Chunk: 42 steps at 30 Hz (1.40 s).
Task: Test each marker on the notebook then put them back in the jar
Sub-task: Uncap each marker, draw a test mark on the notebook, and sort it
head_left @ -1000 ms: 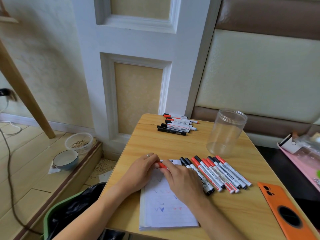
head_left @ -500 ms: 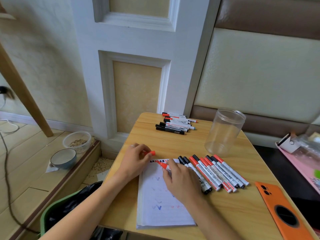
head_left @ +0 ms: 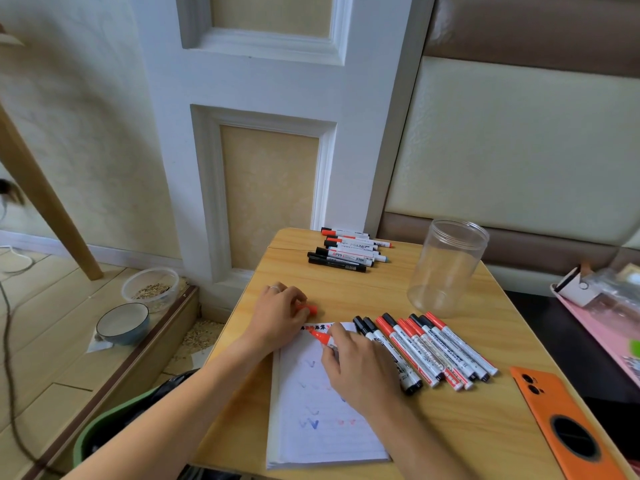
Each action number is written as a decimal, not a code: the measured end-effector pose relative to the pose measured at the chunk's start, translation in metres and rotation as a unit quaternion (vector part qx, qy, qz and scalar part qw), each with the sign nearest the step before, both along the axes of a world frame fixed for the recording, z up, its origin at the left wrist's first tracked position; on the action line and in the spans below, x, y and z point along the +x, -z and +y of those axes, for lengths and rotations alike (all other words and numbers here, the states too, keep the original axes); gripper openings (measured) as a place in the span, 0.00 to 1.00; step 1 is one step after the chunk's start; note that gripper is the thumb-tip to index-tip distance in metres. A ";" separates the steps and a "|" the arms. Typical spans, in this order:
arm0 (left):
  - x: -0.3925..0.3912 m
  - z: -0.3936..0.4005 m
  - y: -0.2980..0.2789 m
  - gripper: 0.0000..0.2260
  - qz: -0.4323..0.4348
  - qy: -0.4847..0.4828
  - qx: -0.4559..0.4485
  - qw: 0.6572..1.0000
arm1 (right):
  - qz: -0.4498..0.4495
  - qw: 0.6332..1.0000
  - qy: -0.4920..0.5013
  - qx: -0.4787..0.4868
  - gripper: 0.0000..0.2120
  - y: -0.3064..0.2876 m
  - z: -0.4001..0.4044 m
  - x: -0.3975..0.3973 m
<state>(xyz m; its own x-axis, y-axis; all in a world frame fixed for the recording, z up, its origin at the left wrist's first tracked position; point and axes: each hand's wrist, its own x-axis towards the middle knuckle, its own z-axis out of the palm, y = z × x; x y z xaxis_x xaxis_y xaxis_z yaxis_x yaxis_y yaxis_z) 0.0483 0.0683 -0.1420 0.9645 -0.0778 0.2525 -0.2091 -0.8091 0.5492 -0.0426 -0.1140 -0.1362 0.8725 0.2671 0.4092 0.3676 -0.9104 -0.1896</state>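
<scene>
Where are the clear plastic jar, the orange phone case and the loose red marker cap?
clear plastic jar (head_left: pixel 446 268), head view, on its side wall.
orange phone case (head_left: pixel 543 408), head view, on its bare upper part.
red marker cap (head_left: pixel 310 309), head view, on its exposed end.

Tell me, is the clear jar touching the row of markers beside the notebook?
Apart. The head view shows bare tabletop between the jar base and the nearest marker caps in the row of markers.

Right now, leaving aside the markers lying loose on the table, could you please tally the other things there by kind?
clear jar: 1
notebook: 1
orange phone: 1
uncapped red marker, in the grip of the right hand: 1
red cap, pinched by the left hand: 1
Total: 5
</scene>
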 end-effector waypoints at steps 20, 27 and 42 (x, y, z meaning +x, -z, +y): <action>-0.071 0.009 0.000 0.30 -0.061 0.331 0.051 0.940 | -0.067 0.941 0.001 0.332 0.14 -0.002 -0.016 0.008; -0.076 0.008 -0.005 0.18 -0.029 0.305 0.036 0.951 | 0.117 0.780 -0.058 0.612 0.24 -0.013 -0.026 0.015; -0.083 0.006 -0.005 0.21 -0.037 0.333 0.106 0.936 | 0.201 0.811 -0.013 0.549 0.03 -0.024 -0.004 0.040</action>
<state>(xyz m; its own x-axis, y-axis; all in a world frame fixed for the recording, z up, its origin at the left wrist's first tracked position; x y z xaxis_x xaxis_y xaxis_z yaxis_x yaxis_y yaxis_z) -0.0346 0.0746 -0.1370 0.6648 -0.7114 0.2279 -0.7371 -0.5753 0.3545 -0.0025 -0.1184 -0.1122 0.9944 -0.0452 0.0959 0.0908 -0.1033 -0.9905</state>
